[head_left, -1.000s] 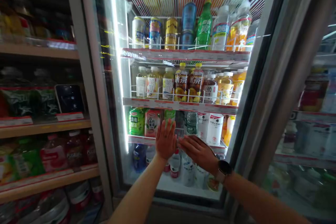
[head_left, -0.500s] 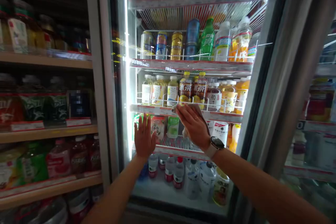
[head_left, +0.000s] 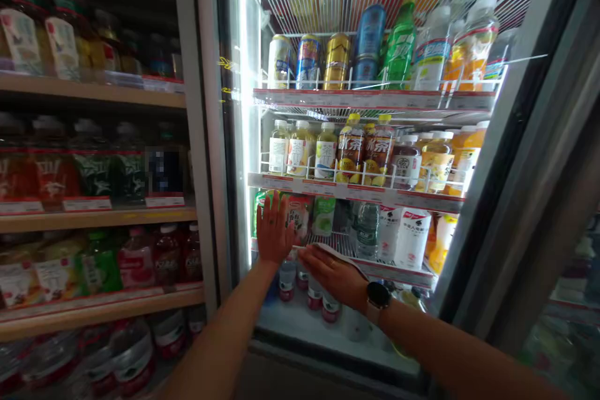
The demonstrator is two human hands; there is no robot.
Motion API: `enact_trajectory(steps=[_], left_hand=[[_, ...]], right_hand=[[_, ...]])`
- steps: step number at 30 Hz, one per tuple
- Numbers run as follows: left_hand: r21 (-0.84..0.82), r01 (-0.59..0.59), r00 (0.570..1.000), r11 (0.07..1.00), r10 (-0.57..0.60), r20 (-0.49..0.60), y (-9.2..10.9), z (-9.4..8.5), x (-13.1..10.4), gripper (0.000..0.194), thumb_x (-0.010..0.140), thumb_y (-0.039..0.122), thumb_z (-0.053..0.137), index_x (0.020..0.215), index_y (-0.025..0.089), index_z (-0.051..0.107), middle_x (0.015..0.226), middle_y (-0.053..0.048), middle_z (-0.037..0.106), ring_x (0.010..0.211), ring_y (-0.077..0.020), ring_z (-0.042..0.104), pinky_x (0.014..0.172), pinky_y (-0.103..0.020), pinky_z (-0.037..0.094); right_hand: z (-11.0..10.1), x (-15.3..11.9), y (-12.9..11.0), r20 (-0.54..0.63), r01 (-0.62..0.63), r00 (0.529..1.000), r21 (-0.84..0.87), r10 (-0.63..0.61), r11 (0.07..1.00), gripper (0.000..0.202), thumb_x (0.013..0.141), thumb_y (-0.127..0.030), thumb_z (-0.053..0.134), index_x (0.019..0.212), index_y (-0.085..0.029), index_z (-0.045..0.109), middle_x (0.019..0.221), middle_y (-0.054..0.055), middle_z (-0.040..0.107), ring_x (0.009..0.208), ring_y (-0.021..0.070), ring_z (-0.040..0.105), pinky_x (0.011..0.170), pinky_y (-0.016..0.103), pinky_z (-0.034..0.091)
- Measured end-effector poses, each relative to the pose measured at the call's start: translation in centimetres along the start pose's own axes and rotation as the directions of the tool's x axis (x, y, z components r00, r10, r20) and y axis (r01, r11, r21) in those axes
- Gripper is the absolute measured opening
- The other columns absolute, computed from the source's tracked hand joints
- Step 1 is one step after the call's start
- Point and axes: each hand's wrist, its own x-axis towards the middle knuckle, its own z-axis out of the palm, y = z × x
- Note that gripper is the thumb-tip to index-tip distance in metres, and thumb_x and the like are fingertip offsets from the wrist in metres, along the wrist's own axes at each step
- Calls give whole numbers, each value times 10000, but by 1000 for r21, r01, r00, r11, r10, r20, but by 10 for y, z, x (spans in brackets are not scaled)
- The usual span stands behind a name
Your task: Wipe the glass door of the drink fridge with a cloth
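My left hand (head_left: 274, 228) lies flat with fingers spread against the glass door (head_left: 300, 334) of a lit drinks cooler. My right hand (head_left: 335, 275), with a dark round watch (head_left: 378, 294) on its wrist, presses a pale cloth (head_left: 345, 257) to the same glass. Only an edge of the cloth shows past the fingers. Behind the glass near my left hand are a red carton (head_left: 299, 215) and a green-labelled one (head_left: 324, 215). Small bottles on the cooler floor are partly covered by my right hand.
Iced tea bottles (head_left: 350, 147) fill a middle shelf, with cans (head_left: 336, 61) and soda bottles (head_left: 400, 44) above. White cartons (head_left: 412, 239) stand low on the right. A metal door frame (head_left: 529, 137) borders the glass. Wooden shelves (head_left: 94, 220) with bottles stand on the left.
My right hand has slid down the glass with the cloth, from the tea shelf's edge to below the carton shelf. My left hand stays flat on the door. The view has tilted and come closer.
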Motion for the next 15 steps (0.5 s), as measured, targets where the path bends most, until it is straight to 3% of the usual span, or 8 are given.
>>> enact_trajectory(steps=[3,6,10,15], left_hand=[[-10,-1,1000,1000,1,9,0,-1,0,620,985,300,359,1549,171,135,1614,-107,134,1507,-249,77,1227,-475,117],[-18,2,1000,1000,-2,15,0,-1,-1,621,981,292,363,1548,174,139,1613,-111,138,1505,-253,78,1226,-484,124],[-13,6,1000,1000,-6,17,0,-1,-1,628,979,301,370,1548,169,138,1609,-117,161,1505,-258,76,1225,-493,128],[-21,-2,1000,1000,2,12,0,-1,-1,617,985,307,351,1548,168,140,1611,-117,154,1506,-261,74,1219,-506,140]], right_hand=[[4,-6,-7,9,42,999,48,-42,998,511,896,-57,425,1404,-89,478,1460,113,492,1342,204,467,1074,334,485],[-4,0,6,-10,88,996,97,-88,991,447,941,-107,483,1385,-148,509,1423,96,534,1316,193,498,1086,346,471],[-26,24,43,-65,84,995,87,-78,993,390,955,-149,524,1342,-181,550,1385,75,572,1319,198,494,1121,394,433],[-59,60,94,-127,-50,991,-52,43,997,458,952,-100,469,1395,-214,496,1432,34,532,1390,206,405,1177,435,349]])
